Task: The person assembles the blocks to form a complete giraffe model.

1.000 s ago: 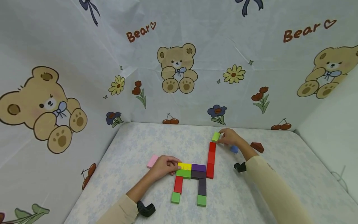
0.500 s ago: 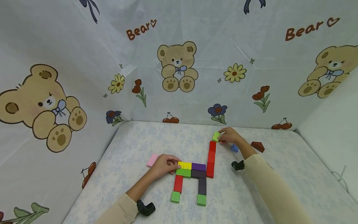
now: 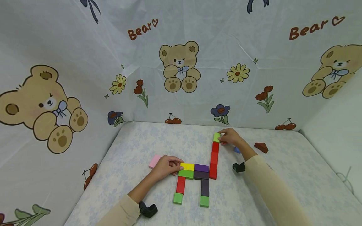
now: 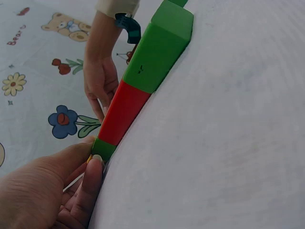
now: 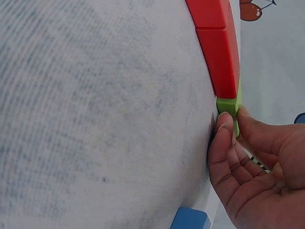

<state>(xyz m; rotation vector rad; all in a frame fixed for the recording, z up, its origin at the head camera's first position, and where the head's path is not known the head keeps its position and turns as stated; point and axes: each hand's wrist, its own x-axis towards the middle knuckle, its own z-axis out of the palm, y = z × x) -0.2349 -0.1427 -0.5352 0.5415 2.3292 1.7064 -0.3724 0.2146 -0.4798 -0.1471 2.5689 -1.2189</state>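
My right hand [image 3: 231, 137] pinches a small light green block [image 3: 216, 137] between thumb and fingers. The block lies at the far end of a column of red blocks [image 3: 214, 160] and meets it in the right wrist view. My left hand [image 3: 166, 166] pinches the left end of a yellow block [image 3: 187, 166], which lies beside a purple block [image 3: 201, 168]. Below these sit a green block [image 3: 186, 174] and a dark block [image 3: 201, 175]. Two legs run toward me: a red block [image 3: 180, 185] and a dark upright block [image 3: 205, 187], each ending in green.
A pink block [image 3: 154, 161] lies behind the left hand. A blue block [image 3: 237, 150], partly hidden by the right wrist, and a brown angular block [image 3: 261, 147] lie at the right. A bear-printed cloth [image 3: 209, 40] rises behind the table [image 3: 158, 135].
My right hand has shifted the light green block slightly left, lining it up with the red column's end. The left hand stays on the yellow block.
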